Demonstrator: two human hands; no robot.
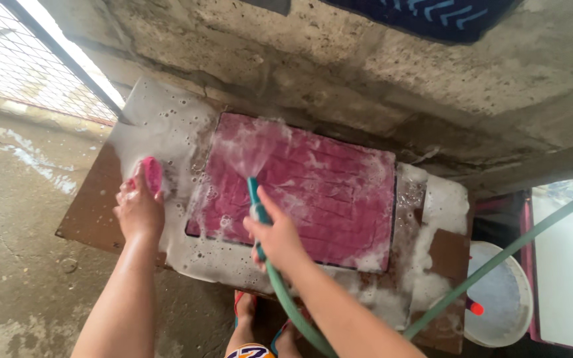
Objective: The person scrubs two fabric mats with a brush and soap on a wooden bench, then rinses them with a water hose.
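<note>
A pink rectangular mat (313,192) lies flat on a low brown board (87,212), covered with white soap foam. My right hand (276,235) is closed around a green hose (280,292), whose nozzle end sprays water onto the mat's upper left part. My left hand (138,209) holds a pink scrub brush (150,174) on the foamy board, just left of the mat. The hose runs back under my right arm and away to the right.
A rough concrete wall (366,73) stands behind the board. A white bucket (505,298) of foamy water sits at the right. A wire mesh gate (14,66) is at the upper left. The concrete floor (14,265) is wet. My feet show below the board.
</note>
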